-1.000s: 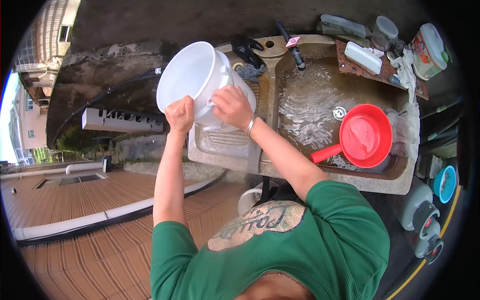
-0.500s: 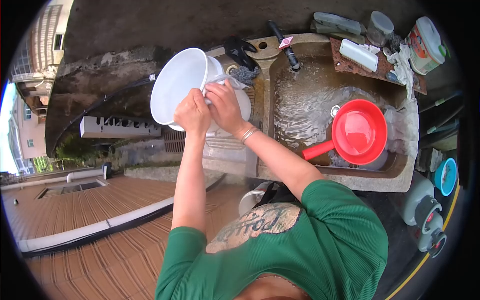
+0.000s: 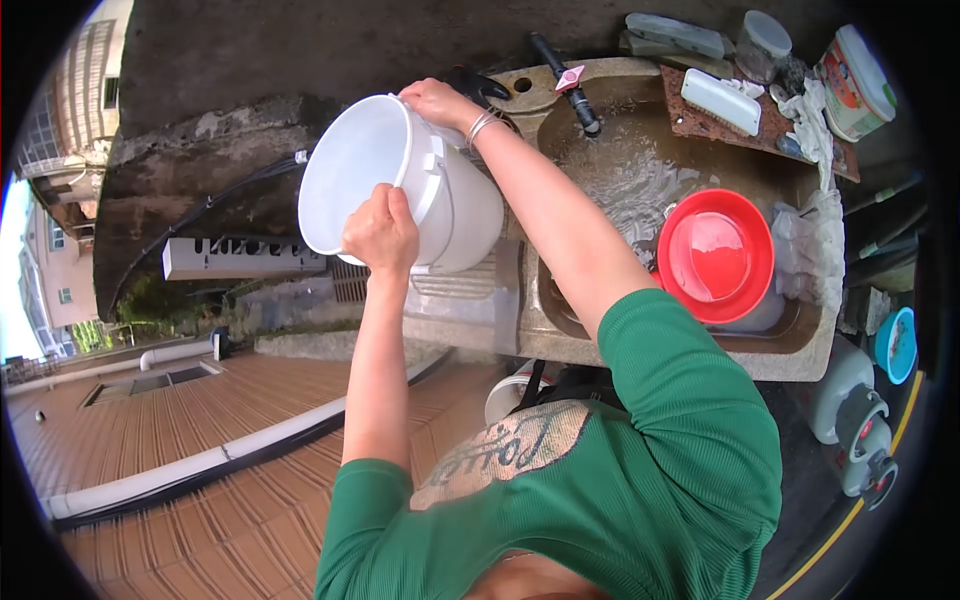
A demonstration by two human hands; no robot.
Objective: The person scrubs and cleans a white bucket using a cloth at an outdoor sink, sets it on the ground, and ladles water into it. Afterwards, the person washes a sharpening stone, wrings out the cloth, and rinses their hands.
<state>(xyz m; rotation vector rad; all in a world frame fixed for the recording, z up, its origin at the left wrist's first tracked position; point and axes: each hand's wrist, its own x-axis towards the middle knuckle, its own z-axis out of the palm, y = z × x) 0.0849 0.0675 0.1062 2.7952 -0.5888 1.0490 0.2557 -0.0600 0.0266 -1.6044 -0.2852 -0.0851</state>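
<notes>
A white bucket (image 3: 455, 215) lies tipped over the ribbed side of the stone sink (image 3: 590, 350), its mouth facing left. My left hand (image 3: 380, 230) is closed on the near part of its rim. At the far part of the rim, my right hand (image 3: 438, 103) is wrapped over the edge, with a bracelet at the wrist. The bucket's thin handle hangs along its side. In the sink's basin, a red dipper (image 3: 716, 256) rests in rippling water below a dark tap (image 3: 575, 95). A black glove (image 3: 480, 85) is partly hidden behind my right hand.
A white brush (image 3: 720, 102) lies on a reddish board (image 3: 690, 120) across the sink's back right corner. Beyond it stand a clear jar (image 3: 763, 48) and a lidded tub (image 3: 855, 85). Gas cylinders (image 3: 840, 400) and a blue basin (image 3: 896, 345) are at the right.
My right hand has moved from the near side of the bucket to the far rim. The bucket has turned, showing its handle and side. My left hand stays on the near rim.
</notes>
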